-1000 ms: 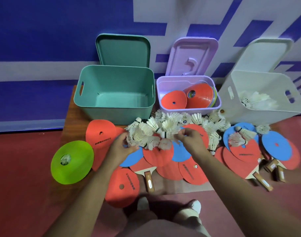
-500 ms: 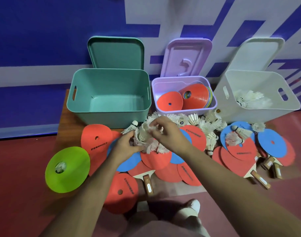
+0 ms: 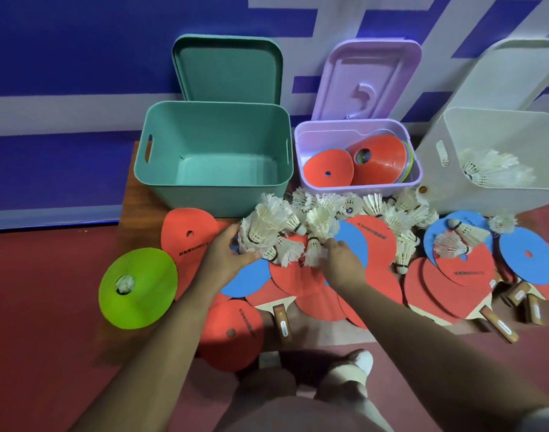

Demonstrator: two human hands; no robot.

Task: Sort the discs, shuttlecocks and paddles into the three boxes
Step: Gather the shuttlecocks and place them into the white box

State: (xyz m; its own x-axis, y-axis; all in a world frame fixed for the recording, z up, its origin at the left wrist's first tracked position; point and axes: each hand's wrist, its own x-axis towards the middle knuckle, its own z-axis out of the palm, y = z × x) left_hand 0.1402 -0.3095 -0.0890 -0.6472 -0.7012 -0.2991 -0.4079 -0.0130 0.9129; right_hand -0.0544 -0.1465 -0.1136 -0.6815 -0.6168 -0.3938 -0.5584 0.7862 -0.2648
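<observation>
A bunch of white shuttlecocks (image 3: 267,227) sits bundled between my two hands, just in front of the teal box (image 3: 214,194). My left hand (image 3: 226,257) cups the bunch from the left. My right hand (image 3: 341,263) pinches shuttlecocks at its right side. More shuttlecocks (image 3: 401,216) lie scattered along the boxes' front. The lilac box (image 3: 354,188) holds orange discs (image 3: 327,171). The white box (image 3: 472,194) at the right holds shuttlecocks (image 3: 491,166). Orange and blue discs and paddles (image 3: 447,288) overlap on the floor.
A green disc (image 3: 139,285) with a shuttlecock in its hole lies at the left. Orange discs (image 3: 189,235) lie beside it and near my feet. Three lids lean on the blue and white wall behind the boxes. My feet (image 3: 354,363) stand at the bottom centre.
Both hands came together and gathered loose shuttlecocks into a bunch, which now sits lifted slightly toward the teal box. The view shifted a little.
</observation>
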